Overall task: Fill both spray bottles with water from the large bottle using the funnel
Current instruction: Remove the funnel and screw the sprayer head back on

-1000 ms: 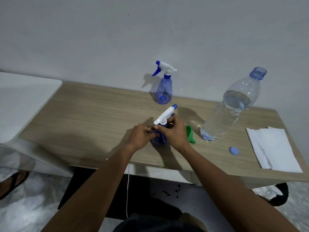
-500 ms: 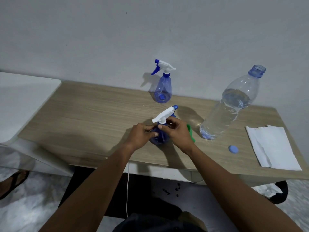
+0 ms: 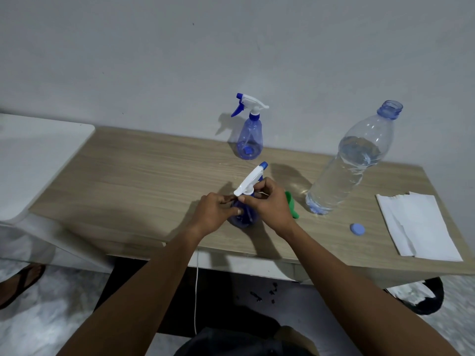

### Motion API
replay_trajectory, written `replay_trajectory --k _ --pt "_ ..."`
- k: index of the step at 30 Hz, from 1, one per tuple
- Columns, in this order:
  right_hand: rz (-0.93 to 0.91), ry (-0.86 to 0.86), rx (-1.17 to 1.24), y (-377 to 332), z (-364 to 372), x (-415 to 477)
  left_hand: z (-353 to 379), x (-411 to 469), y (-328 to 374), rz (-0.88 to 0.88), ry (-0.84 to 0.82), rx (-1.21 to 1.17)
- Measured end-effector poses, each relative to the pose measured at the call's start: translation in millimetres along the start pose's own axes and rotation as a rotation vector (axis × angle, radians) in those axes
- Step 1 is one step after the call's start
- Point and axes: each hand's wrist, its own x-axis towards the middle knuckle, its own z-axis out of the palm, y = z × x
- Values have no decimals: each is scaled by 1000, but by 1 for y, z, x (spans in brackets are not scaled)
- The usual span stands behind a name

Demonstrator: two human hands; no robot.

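We see the near spray bottle (image 3: 244,214) standing upright near the front edge of the surface (image 3: 144,181), its white trigger head (image 3: 250,181) slanting up and away, blue nozzle toward the back edge. Our left hand (image 3: 218,210) has its grip clenched on the translucent blue body, and our right hand (image 3: 270,201) pinches the collar just under the head. The funnel (image 3: 291,204) lies just right of it, the uncapped large bottle (image 3: 352,160) further right, the second spray bottle (image 3: 250,134) at the back edge.
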Motion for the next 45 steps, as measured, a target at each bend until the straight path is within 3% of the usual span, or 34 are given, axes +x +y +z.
replay_trajectory --k 6,14,19,23,30,45 --pt "32 -54 72 1 -7 -8 -5 -9 -6 -40 -282 -358" --pt "197 12 42 14 -1 -11 -1 -15 -3 -172 -392 -303" --pt "435 -214 243 17 -5 -11 -1 -19 -6 -228 -475 -263" --pt "462 -391 299 14 -12 -15 -2 -19 -7 -269 -573 -213" --pt "420 -248 310 14 -9 -14 -8 -12 -12 -328 -566 -279" --pt "420 -324 386 15 -11 -13 -10 -9 -5 -301 -556 -241"
